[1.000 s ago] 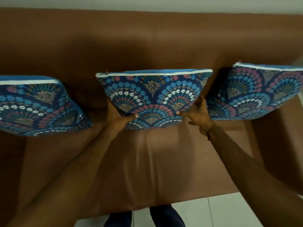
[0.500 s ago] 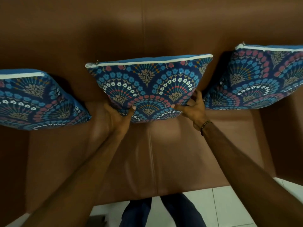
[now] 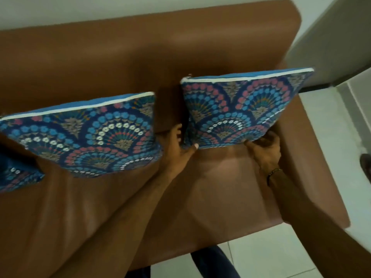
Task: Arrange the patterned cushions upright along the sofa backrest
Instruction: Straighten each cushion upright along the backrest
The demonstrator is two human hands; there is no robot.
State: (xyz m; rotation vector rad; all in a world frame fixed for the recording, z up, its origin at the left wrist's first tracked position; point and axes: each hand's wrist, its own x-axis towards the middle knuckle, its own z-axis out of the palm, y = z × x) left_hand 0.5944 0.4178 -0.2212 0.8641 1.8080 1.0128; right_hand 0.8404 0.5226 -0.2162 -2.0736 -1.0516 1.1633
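Both hands (image 3: 181,146) (image 3: 265,149) grip the right cushion's (image 3: 247,109) lower corners.

A single wide-angle view, worn on the person's head, looks steeply down and forward onto the sofa (image 3: 210,197) from close above its seat. The backrest (image 3: 120,57) runs across the top of the frame, tilted, with the wall just behind it. The floor (image 3: 281,247) and the person's legs show along the bottom edge, both forearms reaching in from below.
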